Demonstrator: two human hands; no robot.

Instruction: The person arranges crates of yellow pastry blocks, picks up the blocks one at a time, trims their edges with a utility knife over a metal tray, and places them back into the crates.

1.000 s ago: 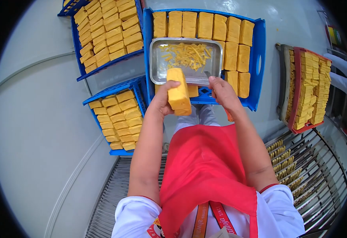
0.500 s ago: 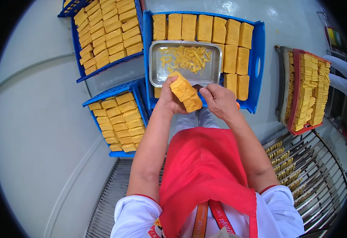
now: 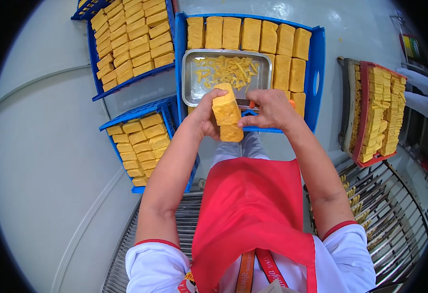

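Note:
My left hand point(image 3: 205, 115) is wrapped around a yellow loaf point(image 3: 227, 108), held upright above the front edge of the blue crate point(image 3: 318, 78). In my right hand point(image 3: 271, 110) is a knife point(image 3: 243, 103) with an orange handle, its dark blade pointing left beside the loaf. My right thumb reaches to the loaf's lower right side. Just beyond my hands, a metal tray point(image 3: 188, 80) holds thin yellow trimmings point(image 3: 228, 69). It rests on the loaves in the crate, and more loaves point(image 3: 251, 34) stand in rows around it.
Two more blue crates of loaves stand at left, one farther off point(image 3: 96, 73) and one nearer point(image 3: 138, 146). At right is a red crate point(image 3: 365, 117) stacked with yellow pieces. A metal rack point(image 3: 395, 215) stands close on my right, and a slatted metal surface point(image 3: 131, 244) lies at left.
The loaf has turned from a slant to nearly upright and shifted slightly left. My right hand has tipped over, showing more of the knife, and its thumb has come down to the loaf's side.

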